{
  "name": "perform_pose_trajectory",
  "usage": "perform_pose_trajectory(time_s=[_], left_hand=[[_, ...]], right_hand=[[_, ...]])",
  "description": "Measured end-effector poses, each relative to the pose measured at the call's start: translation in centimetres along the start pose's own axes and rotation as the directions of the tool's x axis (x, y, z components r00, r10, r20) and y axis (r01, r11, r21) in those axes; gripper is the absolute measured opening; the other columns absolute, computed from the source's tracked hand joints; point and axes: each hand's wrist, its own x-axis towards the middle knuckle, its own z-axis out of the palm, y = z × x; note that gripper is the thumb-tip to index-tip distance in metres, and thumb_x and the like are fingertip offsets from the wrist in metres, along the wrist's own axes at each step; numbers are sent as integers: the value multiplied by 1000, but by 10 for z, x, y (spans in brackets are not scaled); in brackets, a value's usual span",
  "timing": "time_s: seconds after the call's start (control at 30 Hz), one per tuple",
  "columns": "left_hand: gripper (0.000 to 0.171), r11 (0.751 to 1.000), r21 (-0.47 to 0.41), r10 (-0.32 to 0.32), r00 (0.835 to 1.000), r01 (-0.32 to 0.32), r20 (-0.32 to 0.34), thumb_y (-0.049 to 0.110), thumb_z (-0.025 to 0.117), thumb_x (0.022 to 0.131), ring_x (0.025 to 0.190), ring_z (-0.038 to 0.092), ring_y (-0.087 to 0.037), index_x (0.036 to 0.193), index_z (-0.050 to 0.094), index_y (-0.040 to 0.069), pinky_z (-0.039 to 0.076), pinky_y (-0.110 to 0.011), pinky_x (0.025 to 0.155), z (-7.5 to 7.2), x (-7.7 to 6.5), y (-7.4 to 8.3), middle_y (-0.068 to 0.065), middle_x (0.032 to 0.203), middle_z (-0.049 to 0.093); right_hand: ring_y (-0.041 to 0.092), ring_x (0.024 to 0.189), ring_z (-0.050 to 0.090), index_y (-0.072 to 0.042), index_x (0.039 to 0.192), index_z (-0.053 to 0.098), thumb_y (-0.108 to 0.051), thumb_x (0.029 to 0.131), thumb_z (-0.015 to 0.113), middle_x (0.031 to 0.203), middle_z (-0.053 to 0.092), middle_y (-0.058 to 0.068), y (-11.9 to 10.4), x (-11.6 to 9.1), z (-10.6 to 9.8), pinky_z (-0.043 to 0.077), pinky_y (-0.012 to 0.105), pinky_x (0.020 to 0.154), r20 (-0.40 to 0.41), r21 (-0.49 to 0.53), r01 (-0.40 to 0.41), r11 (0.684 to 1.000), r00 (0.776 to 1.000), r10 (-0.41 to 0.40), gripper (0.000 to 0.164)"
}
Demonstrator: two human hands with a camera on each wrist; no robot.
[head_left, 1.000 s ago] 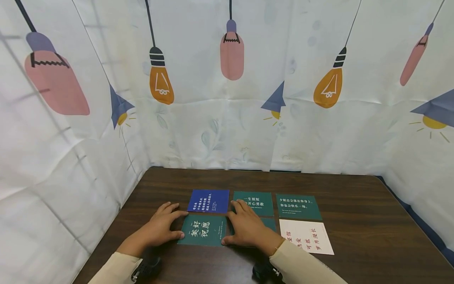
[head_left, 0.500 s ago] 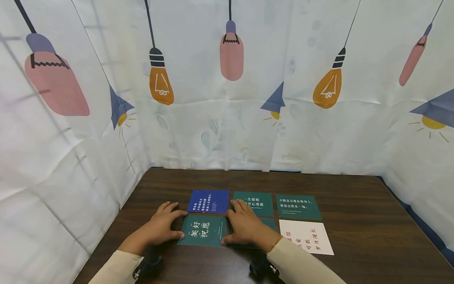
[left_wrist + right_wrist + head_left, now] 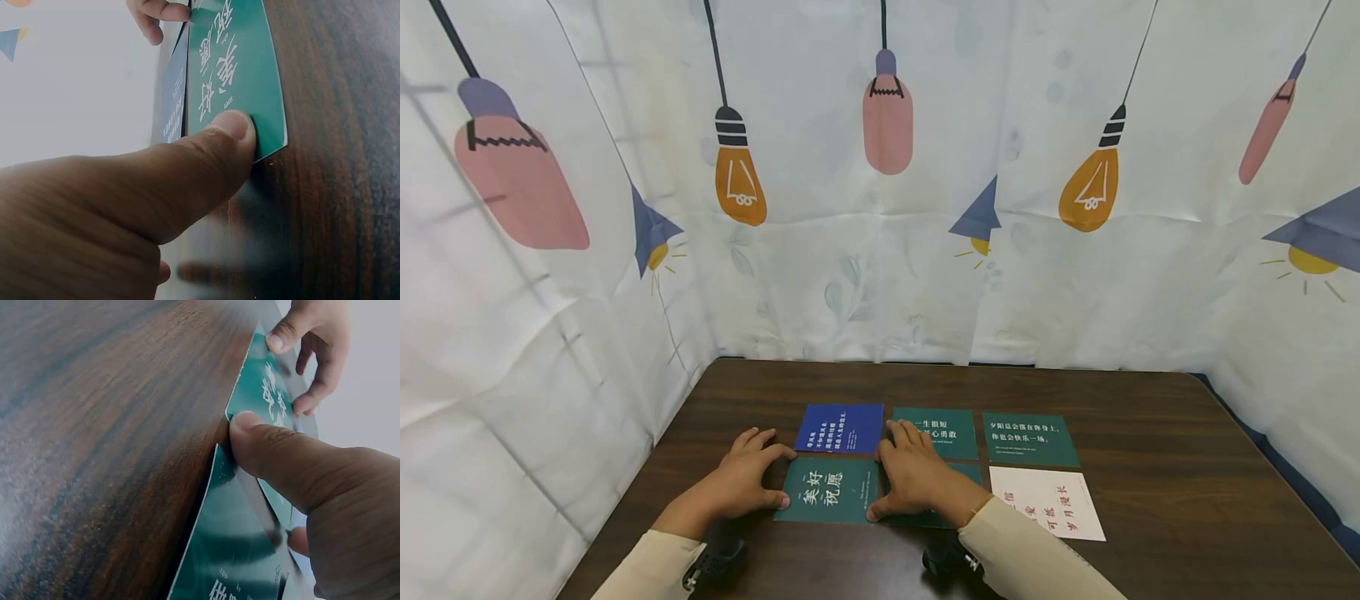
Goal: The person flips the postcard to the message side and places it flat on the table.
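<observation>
A green card (image 3: 838, 500) with white lettering lies flat at the front left of two rows of cards. My left hand (image 3: 741, 479) is at its left edge, thumb and index finger spread apart. In the left wrist view, the left thumb (image 3: 231, 134) touches the card's near corner. At the opposite edge is my right hand (image 3: 917, 479), fingers spread; its thumb (image 3: 247, 431) touches the other near corner in the right wrist view. Beneath the right hand, a second green card (image 3: 967, 472) is largely hidden.
Behind lie a blue card (image 3: 840, 428), a green card (image 3: 955, 433) partly covered by right fingertips, and another green card (image 3: 1030, 439). A white card (image 3: 1060, 504) with red lettering lies front right, overlapped by the right sleeve (image 3: 1030, 546). A patterned curtain (image 3: 820, 275) surrounds the brown table (image 3: 1180, 467).
Both hands stay at the same green card, and the cards keep their places. The head view has shifted slightly.
</observation>
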Motion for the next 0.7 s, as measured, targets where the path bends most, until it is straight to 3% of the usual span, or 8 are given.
perform_pose_trajectory(time_s=[0.4,0.57,0.7], left_hand=[[63,1000,-17,-8,999,7,-35,36,93,74,144,22,-55,128,68,18,24,-77,104,3,-1,-1,-27,152,42],[63,1000,3,18,997,-18,-79,36,94,72,137,36,-49,126,67,17,30,-74,102,5,-1,-3,-18,142,55],[64,1000,-5,24,993,-25,-113,36,95,70,128,47,-40,124,67,17,35,-68,99,5,-1,-4,-6,130,64]], right_hand=[[39,148,26,-17,122,58,-63,70,87,158,34,20,2,-4,4,24,61,115,-84,21,38,999,996,-36,75],[37,143,34,-16,125,58,-61,70,88,151,44,16,-1,-8,7,27,61,113,-145,-2,63,998,987,-62,78],[31,130,43,-16,126,57,-61,69,89,134,53,8,-2,-11,9,31,58,111,-187,-14,69,998,980,-70,80]])
